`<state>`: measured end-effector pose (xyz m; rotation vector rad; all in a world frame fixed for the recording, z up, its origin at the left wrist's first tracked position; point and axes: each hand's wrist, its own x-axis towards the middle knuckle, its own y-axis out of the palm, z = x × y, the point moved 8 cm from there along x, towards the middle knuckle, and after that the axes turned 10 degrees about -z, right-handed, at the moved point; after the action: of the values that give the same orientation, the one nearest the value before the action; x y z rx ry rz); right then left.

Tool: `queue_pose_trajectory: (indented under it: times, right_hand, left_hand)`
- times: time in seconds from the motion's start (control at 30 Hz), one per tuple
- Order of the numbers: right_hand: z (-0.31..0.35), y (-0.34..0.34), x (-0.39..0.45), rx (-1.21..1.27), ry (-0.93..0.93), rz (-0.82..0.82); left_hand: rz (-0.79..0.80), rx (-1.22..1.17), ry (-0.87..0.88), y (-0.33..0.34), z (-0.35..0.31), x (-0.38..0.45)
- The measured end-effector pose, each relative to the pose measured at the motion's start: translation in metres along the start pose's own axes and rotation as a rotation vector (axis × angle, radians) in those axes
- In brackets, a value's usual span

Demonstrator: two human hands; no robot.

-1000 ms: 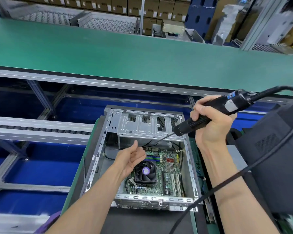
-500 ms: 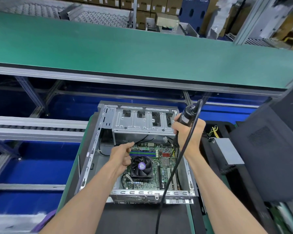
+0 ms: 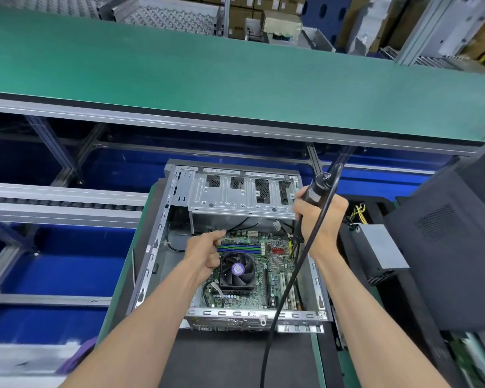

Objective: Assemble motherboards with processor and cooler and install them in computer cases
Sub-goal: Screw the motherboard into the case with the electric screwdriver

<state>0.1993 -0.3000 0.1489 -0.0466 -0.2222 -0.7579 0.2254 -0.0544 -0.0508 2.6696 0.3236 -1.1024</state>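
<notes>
The open computer case (image 3: 230, 245) lies on the dark surface (image 3: 221, 357), motherboard (image 3: 263, 264) inside. The right hand (image 3: 321, 217) grips an electric screwdriver (image 3: 315, 190) upright at the board's two o'clock corner; the left hand (image 3: 205, 252), fingers curled, pinches something unclear at ten o'clock.

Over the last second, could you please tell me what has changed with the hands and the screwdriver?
The right hand swung the electric screwdriver from slanting above the drive cage to upright, its tip lowered toward the motherboard at the case's right side. The left hand, fingers curled, shifted slightly toward the board's far edge. Case, board and cooler fan stayed put.
</notes>
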Motion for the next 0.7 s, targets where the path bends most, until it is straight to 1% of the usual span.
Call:
queue_pose_trajectory:
  times: [0.27,0.6,0.63,0.7]
  right_hand:
    - [0.003,0.002,0.000,0.011,-0.028,0.006]
    - [-0.005,0.010,-0.002,-0.001,0.000,0.035]
    - [-0.005,0.012,-0.003,-0.009,-0.006,0.063]
    - [-0.003,0.020,-0.007,-0.007,-0.030,0.192]
  left_hand:
    - [0.001,0.003,0.000,0.002,0.001,0.002]
    - [0.008,0.013,-0.007,0.002,0.000,-0.001]
    - [0.008,0.010,-0.006,0.002,-0.001,-0.002]
    - [0.009,0.001,-0.004,0.002,-0.002,-0.003]
